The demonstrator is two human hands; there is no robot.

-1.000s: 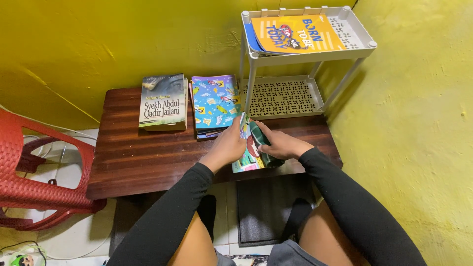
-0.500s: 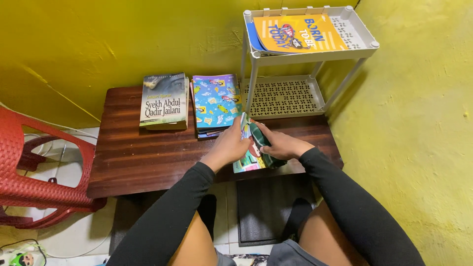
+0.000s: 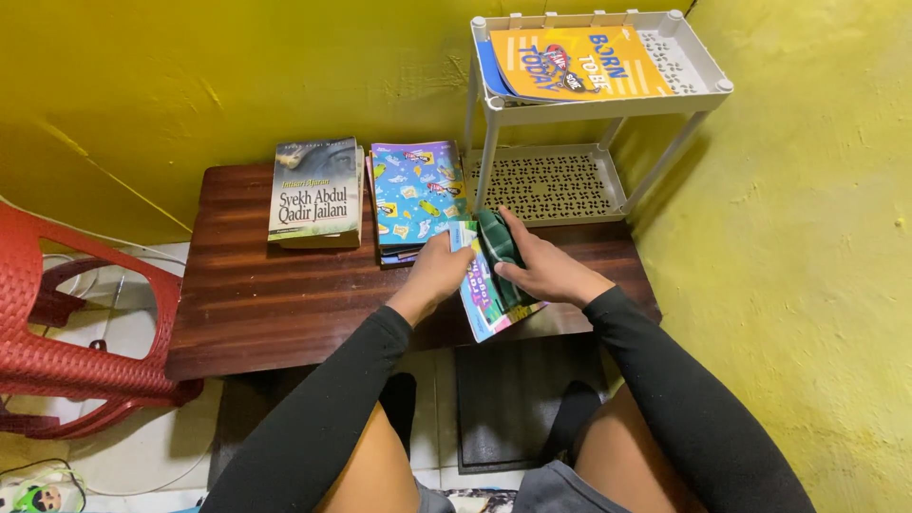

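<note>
A thin colourful booklet [image 3: 483, 296] stands tilted on its edge near the front of the dark wooden table [image 3: 266, 299]. My left hand [image 3: 439, 271] grips its upper left edge. My right hand [image 3: 540, 268] presses a folded dark green cloth [image 3: 498, 249] against the booklet's cover. Both arms wear black sleeves. Behind my hands a blue patterned book [image 3: 416, 193] tops a small stack, and a grey-covered book [image 3: 316, 190] lies to its left.
A white two-tier plastic rack [image 3: 698, 71] stands at the table's back right; a yellow-and-blue book [image 3: 575, 63] lies on its top shelf, and the perforated lower shelf [image 3: 551, 185] is bare. A red plastic chair [image 3: 57, 351] stands left. Yellow walls close in behind and right.
My hands and the booklet have stayed almost in place. The right hand has shifted the green cloth slightly over the cover.
</note>
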